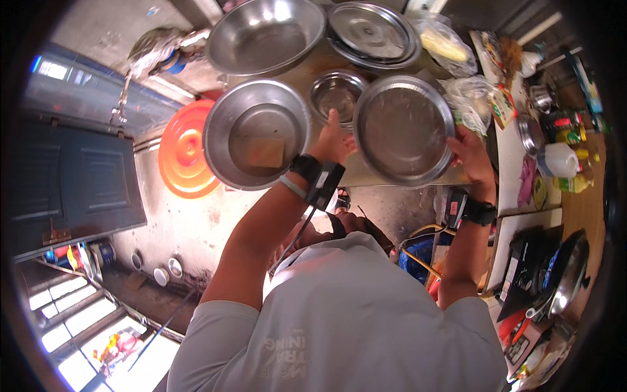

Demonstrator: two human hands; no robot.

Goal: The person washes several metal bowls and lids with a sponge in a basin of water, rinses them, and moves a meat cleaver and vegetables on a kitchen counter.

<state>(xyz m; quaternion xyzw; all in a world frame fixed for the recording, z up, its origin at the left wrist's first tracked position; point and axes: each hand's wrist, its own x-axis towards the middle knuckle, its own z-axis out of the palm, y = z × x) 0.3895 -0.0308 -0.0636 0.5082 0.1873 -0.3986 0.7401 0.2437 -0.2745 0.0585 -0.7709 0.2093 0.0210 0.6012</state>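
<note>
At its right rim, a shallow round metal dish (pixel 404 130) is gripped by my right hand (pixel 472 154). My left hand (pixel 333 142) is beside the dish's left rim, thumb raised and fingers pointing towards it; whether the fingertips touch the rim is unclear. Behind that hand sits a small steel bowl (pixel 338 90), partly covered by the thumb. Left of it stands a wide metal basin (pixel 223 132) holding a yellowish rectangular block (pixel 267 152), perhaps a sponge, in what looks like shallow water.
Another large basin (pixel 254 41) and stacked metal lids (pixel 370 32) stand at the back of the table. Plastic bags (pixel 470 98) lie to the right, before a counter crowded with bottles (pixel 558 159). An orange plastic basin (pixel 183 149) and a wall tap (pixel 119 113) are left.
</note>
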